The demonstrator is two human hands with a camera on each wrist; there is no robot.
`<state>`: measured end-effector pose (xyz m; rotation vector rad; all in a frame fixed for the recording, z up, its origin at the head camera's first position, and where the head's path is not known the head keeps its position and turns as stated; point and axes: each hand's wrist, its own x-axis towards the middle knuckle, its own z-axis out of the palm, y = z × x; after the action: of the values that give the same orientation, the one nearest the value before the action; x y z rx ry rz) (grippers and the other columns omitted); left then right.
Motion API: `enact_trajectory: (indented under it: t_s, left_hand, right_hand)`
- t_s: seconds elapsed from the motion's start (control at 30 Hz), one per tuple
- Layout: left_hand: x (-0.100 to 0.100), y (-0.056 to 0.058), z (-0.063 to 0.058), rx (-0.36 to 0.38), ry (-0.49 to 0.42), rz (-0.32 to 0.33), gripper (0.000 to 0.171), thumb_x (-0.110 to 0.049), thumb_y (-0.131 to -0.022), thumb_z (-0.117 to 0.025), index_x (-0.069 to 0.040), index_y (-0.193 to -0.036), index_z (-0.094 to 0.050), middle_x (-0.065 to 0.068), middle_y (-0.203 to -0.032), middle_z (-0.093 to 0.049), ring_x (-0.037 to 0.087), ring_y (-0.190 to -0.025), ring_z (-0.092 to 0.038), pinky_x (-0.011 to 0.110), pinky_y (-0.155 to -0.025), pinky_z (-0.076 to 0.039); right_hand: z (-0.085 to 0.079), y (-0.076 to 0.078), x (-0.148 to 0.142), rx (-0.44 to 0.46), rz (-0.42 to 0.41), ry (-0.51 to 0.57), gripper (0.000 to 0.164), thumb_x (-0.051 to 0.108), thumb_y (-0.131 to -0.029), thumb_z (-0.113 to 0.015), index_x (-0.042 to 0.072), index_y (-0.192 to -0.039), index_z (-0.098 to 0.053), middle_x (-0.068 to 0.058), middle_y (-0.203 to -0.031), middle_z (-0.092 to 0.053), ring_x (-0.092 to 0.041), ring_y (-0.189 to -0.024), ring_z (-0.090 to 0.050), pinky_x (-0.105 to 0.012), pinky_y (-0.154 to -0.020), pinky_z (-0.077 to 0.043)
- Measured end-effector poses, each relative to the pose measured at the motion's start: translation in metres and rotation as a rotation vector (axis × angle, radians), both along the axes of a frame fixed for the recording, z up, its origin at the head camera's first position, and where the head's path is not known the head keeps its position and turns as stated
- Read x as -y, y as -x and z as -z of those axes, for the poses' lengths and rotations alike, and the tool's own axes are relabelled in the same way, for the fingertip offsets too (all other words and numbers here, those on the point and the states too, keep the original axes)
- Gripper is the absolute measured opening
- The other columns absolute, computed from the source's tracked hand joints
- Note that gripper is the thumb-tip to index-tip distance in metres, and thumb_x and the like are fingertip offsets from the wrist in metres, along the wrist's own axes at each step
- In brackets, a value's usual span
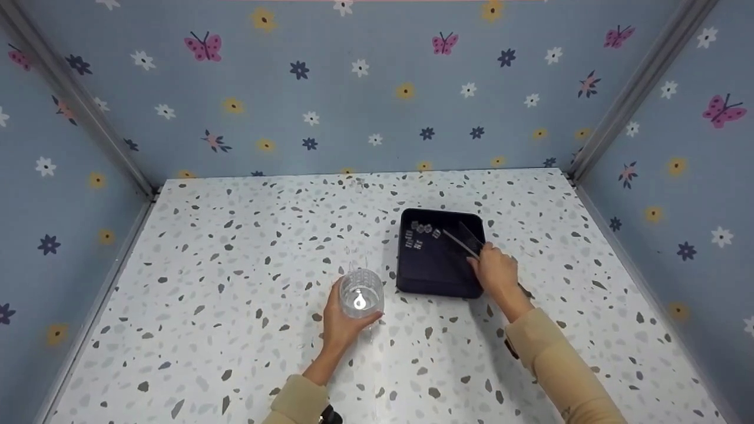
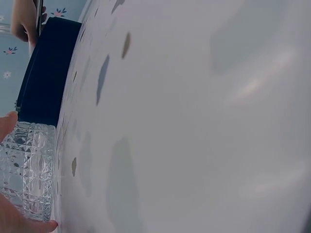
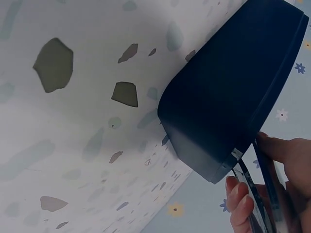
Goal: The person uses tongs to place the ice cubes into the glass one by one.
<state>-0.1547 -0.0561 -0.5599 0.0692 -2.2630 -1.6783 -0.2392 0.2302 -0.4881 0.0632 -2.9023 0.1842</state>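
A clear cut-patterned glass tumbler (image 1: 359, 278) stands on the speckled table, and my left hand (image 1: 340, 323) holds it from the left and front. In the left wrist view its faceted wall (image 2: 34, 165) shows between thumb and fingers. To its right sits a dark rectangular tray (image 1: 439, 287) with several small clear cubes (image 1: 419, 228) grouped at its far left. My right hand (image 1: 498, 272) grips metal tongs (image 1: 460, 244) over the tray's right rim. The tongs' arms are spread apart, one tip close to a single cube (image 1: 436, 233). The right wrist view shows fingers and thumb around the tongs (image 3: 274, 194).
The white table (image 1: 235, 306) with grey and green specks reaches back to a blue panel (image 1: 353, 94) printed with flowers and butterflies. Similar panels stand at the left (image 1: 53, 235) and right (image 1: 677, 194), joined by grey metal posts (image 1: 642, 76).
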Motion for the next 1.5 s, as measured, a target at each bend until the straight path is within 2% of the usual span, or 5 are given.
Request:
enact_trajectory:
  t_s: [0.37, 0.53, 0.9, 1.3, 1.5]
  left_hand:
    - [-0.001, -0.005, -0.003, 0.001, 0.038, 0.016, 0.097, -0.022, -0.047, -0.087, -0.003, -0.129, -0.039, 0.012, -0.126, -0.047, 0.027, -0.116, -0.043, 0.036, -0.1, -0.033]
    - [-0.003, -0.006, -0.003, 0.032, 0.034, 0.019, 0.1, -0.024, -0.046, -0.087, -0.004, -0.13, -0.037, 0.012, -0.127, -0.046, 0.027, -0.117, -0.042, 0.036, -0.101, -0.032]
    - [-0.002, -0.006, -0.002, 0.035, 0.053, 0.011, 0.101, -0.025, -0.046, -0.087, -0.003, -0.13, -0.037, 0.014, -0.127, -0.046, 0.028, -0.116, -0.043, 0.037, -0.101, -0.032]
    - [-0.002, -0.006, 0.0, 0.012, 0.063, 0.037, 0.1, -0.025, -0.048, -0.086, -0.001, -0.131, -0.035, 0.014, -0.127, -0.045, 0.027, -0.117, -0.042, 0.035, -0.102, -0.031]
    - [-0.002, -0.005, 0.0, 0.008, 0.08, 0.03, 0.099, -0.024, -0.048, -0.086, -0.001, -0.13, -0.036, 0.014, -0.127, -0.046, 0.027, -0.117, -0.042, 0.034, -0.102, -0.031]
  right_hand:
    - [-0.001, 0.008, 0.001, 0.084, 0.03, 0.034, 0.037, 0.027, -0.082, -0.061, -0.009, -0.09, -0.053, -0.027, -0.08, -0.058, -0.043, -0.072, -0.057, -0.053, -0.058, -0.048]
    - [-0.002, 0.01, 0.001, 0.104, 0.034, 0.03, 0.037, 0.026, -0.082, -0.061, -0.009, -0.092, -0.054, -0.027, -0.083, -0.059, -0.043, -0.073, -0.057, -0.052, -0.056, -0.048]
    - [-0.003, 0.012, 0.0, 0.076, 0.015, 0.031, 0.031, 0.023, -0.081, -0.063, -0.008, -0.082, -0.059, -0.026, -0.077, -0.059, -0.04, -0.068, -0.058, -0.05, -0.053, -0.048]
    - [-0.002, 0.013, -0.002, 0.037, 0.006, 0.048, 0.027, 0.02, -0.079, -0.065, -0.007, -0.078, -0.061, -0.025, -0.074, -0.06, -0.039, -0.067, -0.058, -0.05, -0.052, -0.048]
    - [-0.002, 0.014, -0.004, 0.056, 0.009, 0.069, 0.024, 0.018, -0.079, -0.064, -0.006, -0.077, -0.062, -0.024, -0.074, -0.06, -0.038, -0.066, -0.058, -0.05, -0.053, -0.048]
